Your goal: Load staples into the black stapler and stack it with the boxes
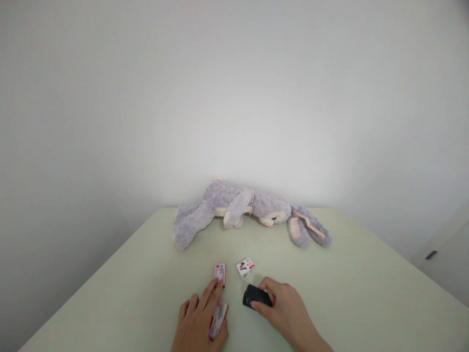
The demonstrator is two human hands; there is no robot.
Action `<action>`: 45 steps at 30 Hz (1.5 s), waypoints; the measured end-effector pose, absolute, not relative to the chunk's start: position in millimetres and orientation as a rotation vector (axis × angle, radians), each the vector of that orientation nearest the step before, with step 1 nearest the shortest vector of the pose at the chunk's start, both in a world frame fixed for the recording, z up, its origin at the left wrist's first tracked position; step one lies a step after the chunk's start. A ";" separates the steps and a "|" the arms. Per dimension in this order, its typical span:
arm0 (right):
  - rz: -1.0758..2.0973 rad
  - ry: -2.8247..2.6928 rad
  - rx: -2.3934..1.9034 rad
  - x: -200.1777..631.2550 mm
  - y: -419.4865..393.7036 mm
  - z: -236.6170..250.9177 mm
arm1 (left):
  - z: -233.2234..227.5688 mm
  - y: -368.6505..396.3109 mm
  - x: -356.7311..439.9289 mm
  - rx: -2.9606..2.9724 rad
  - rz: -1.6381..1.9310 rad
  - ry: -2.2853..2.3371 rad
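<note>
Slippage is risked where a black stapler [255, 296] is pinched by the right hand [284, 310] and a staple box [218, 320] lies under the flat left hand [200, 320].

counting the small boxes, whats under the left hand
Under the left hand lies one red-and-white box; the palm covers its near part. A second small box lies at the fingertips.

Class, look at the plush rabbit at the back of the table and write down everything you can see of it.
The plush rabbit is grey-lilac fleece with cream patches on belly and feet. It lies stretched on its side along the table's far edge by the wall, head to the right, long ears with pink lining trailing right, a leg reaching left. Neither hand touches it.
</note>
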State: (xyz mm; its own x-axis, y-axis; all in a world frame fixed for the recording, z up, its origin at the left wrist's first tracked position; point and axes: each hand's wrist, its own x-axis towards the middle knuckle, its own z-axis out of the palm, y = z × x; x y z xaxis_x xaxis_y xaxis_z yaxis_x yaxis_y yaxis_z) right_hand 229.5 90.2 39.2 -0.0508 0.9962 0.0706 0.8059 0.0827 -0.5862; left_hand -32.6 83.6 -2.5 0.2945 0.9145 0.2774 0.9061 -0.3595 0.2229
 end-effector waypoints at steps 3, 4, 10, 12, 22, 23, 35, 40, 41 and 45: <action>0.544 -1.889 -1.779 230.0 87.3 39.0 | -3.6 83.3 -22.5 2.514 0.568 1.765; 0.548 -1.879 -1.780 230.4 86.4 39.0 | -3.6 83.8 -17.5 2.512 0.577 1.766; 0.494 -1.825 -1.840 235.5 80.0 38.5 | 9.8 104.4 8.1 2.485 0.654 1.803; 0.472 -1.809 -1.865 238.4 76.6 38.5 | 18.5 118.0 8.8 2.517 0.600 1.695; 0.878 -1.491 -1.815 257.4 87.0 23.8 | 29.6 126.7 0.2 2.666 0.418 1.420; 1.019 -1.446 -1.779 256.9 88.5 21.4 | 24.8 121.6 1.1 2.666 0.444 1.454; 1.537 -1.365 -1.297 175.7 82.3 -5.8 | -41.6 67.2 3.6 2.383 0.677 2.192; 1.578 -1.388 -1.255 157.3 90.6 -3.5 | -42.9 63.2 -8.4 2.305 0.654 2.296; 1.581 -1.385 -1.252 155.1 91.9 -2.9 | -43.4 62.9 -11.1 2.304 0.651 2.308; 1.626 -1.383 -1.211 143.5 94.7 -2.5 | -46.7 62.1 -22.1 2.297 0.654 2.343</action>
State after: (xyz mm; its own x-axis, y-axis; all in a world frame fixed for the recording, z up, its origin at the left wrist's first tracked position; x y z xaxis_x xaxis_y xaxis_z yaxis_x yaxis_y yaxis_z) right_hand 143.5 94.7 -2.5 -0.3413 0.9133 -0.2221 0.0724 -0.2101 -0.9750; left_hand -22.1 62.1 -46.7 -0.0460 0.9120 0.4077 0.9913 -0.0088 0.1315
